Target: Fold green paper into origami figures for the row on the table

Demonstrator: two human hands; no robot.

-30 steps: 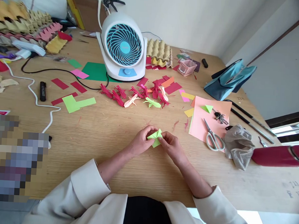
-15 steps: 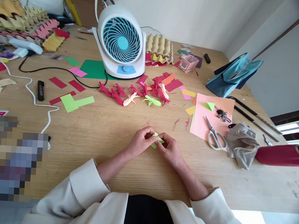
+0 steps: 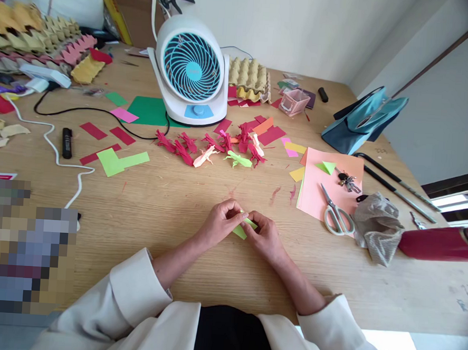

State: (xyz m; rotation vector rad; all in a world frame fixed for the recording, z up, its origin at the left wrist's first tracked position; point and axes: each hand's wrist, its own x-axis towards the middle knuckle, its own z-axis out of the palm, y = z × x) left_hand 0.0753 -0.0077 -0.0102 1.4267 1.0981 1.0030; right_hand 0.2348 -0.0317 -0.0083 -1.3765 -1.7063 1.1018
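Between my two hands is a small folded piece of light green paper (image 3: 239, 232), held just above the wooden table (image 3: 169, 202). My left hand (image 3: 223, 220) pinches its left side with thumb and fingers. From the other side my right hand (image 3: 265, 233) grips it, thumb pressed near the left thumb. Fingers cover much of the paper, so its full shape is hidden. Beyond the hands stand several folded paper figures, among them red ones (image 3: 184, 152), a pale peach one (image 3: 205, 156) and a light green one (image 3: 238, 159).
A white fan (image 3: 193, 69) stands at the back, egg trays (image 3: 248, 74) beside it. Flat green paper pieces (image 3: 111, 162) and a black marker (image 3: 67, 143) lie left. Scissors (image 3: 336, 215) and keys (image 3: 348, 182) rest on pink paper (image 3: 312, 193) at right, near a red bottle (image 3: 438, 243).
More of the light green paper shows below my fingers, its lower flap now larger and angled. Both hands keep their grip in nearly the same place. The view has shifted slightly.
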